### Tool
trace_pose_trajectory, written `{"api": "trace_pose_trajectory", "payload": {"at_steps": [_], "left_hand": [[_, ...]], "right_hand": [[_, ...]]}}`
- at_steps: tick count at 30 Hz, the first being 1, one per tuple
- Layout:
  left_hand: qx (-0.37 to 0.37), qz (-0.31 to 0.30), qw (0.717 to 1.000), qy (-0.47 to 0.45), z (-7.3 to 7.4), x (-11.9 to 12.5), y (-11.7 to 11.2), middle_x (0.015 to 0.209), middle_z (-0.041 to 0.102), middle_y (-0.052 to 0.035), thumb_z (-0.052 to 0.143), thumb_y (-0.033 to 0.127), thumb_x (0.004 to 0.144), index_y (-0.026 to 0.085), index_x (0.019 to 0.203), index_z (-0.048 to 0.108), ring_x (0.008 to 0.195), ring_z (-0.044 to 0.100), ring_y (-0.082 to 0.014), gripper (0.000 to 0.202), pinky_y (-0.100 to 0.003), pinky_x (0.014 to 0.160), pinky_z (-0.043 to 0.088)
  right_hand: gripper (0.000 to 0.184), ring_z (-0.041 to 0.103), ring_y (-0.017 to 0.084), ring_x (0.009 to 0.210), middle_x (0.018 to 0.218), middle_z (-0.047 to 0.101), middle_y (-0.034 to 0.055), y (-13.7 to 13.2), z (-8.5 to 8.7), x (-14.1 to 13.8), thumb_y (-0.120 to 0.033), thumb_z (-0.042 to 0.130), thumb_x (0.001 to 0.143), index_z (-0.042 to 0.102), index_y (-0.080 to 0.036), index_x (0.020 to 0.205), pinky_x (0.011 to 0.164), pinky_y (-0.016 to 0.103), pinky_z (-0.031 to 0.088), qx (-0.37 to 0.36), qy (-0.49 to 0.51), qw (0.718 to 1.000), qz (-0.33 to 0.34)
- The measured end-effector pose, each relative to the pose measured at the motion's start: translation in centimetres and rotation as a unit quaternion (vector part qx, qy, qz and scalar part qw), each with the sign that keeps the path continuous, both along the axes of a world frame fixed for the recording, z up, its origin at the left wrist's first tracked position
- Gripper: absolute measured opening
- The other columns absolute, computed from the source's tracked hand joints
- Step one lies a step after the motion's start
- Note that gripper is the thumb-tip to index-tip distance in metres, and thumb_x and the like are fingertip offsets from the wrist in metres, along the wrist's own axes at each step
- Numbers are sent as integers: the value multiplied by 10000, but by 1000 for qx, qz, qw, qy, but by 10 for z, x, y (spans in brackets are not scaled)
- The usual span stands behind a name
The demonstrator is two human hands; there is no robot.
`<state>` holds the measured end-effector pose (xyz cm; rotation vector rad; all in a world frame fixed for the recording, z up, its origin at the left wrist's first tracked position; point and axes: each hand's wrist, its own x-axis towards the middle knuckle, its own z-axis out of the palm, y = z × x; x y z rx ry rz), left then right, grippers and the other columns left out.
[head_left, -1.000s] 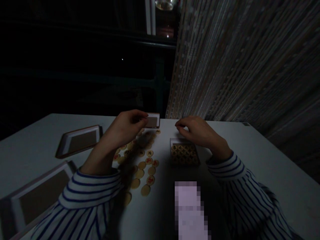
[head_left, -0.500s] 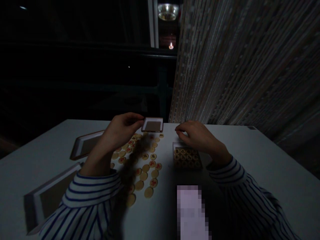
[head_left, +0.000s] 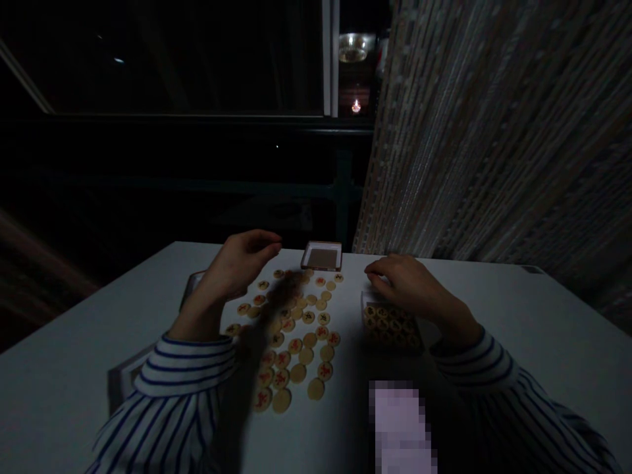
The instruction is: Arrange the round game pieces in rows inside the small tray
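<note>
Several round tan game pieces (head_left: pixel 296 342) with red or dark marks lie spread on the white table (head_left: pixel 518 342). My left hand (head_left: pixel 237 263) hovers over their far left side, fingers curled into a pinch; what they hold is too dark to make out. A small shallow box lid (head_left: pixel 322 255) lies on the table just right of those fingertips, apart from them. My right hand (head_left: pixel 409 283) curls over the far edge of a small box of pieces (head_left: pixel 390 324) packed in rows.
Two flat trays (head_left: pixel 123 378) sit at the left, mostly hidden behind my striped left sleeve. A woven blind (head_left: pixel 494 131) hangs at the back right, a dark window (head_left: pixel 172 66) behind the table. A pixelated patch (head_left: pixel 399 428) lies near me.
My left hand has let go of the small lid, which now lies on the table, and has drawn back to the left. My view has swung left and upward.
</note>
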<state>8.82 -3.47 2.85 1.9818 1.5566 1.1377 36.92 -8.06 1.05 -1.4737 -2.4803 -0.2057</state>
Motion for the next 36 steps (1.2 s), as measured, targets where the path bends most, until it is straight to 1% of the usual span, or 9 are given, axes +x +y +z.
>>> {"api": "trace_pose_trajectory", "payload": {"at_steps": [5,10,16,20,23,27,30,32,36], "left_hand": [[2,15,998,54,-14,-25,15,924,676,-72,540,455,709,153,958,629,833,618,-188,401,-273,743,469],[9,26,992,122,-25,-45,22,1008,664,-89,490,423,752,161,986,624,925,609,-205,376,-289,816,447],[1,26,988,153,-23,-52,18,1027,668,-75,466,395,778,180,1006,621,932,614,-196,350,-265,811,452],[20,64,983,173,-20,-53,17,1044,660,-76,446,359,800,178,1045,607,949,605,-205,344,-280,810,451],[10,67,981,184,-22,-53,18,1033,663,-66,446,322,809,179,1065,597,936,607,-194,330,-273,805,451],[-12,41,976,211,-31,-47,20,1043,657,-79,443,282,813,164,1073,588,952,600,-203,320,-287,813,446],[-34,25,972,231,-38,-44,21,1090,636,-95,453,278,806,160,1095,574,998,580,-224,335,-310,827,441],[-47,13,969,243,-42,-42,20,1120,620,-103,457,270,801,165,1119,560,1017,570,-227,351,-318,838,435],[-72,1,964,255,-45,-41,19,1106,623,-110,455,252,800,161,1141,546,1009,572,-223,364,-317,833,433]], "right_hand": [[292,591,199,892,951,677,68,2,-4,-1,-245,397,858,650,-170,982,788,307,404,9,1,1000,-2],[287,594,201,907,969,677,77,2,-9,-3,-238,411,853,647,-159,994,827,324,416,8,6,1000,0],[272,593,203,932,1007,668,74,4,-19,-4,-244,435,844,634,-169,1014,837,342,431,14,30,999,5],[279,594,203,934,1010,667,73,12,-22,-10,-238,435,840,625,-165,1031,833,340,436,5,30,999,18],[286,600,198,922,1005,668,77,26,-22,-22,-236,432,837,629,-156,1027,824,323,444,-19,21,999,40],[307,595,201,943,1033,656,87,51,-26,-48,-237,427,836,625,-152,1055,821,297,437,-54,-15,996,69],[313,580,194,978,1058,646,86,69,-34,-71,-206,436,824,617,-159,1075,843,278,414,-70,-39,993,90],[323,564,198,1010,1090,632,92,80,-41,-84,-226,452,825,598,-160,1105,857,277,398,-79,-52,990,103],[285,547,200,1018,1073,630,102,95,-51,-105,-195,453,824,609,-152,1059,858,281,376,-80,-81,985,133]]}}
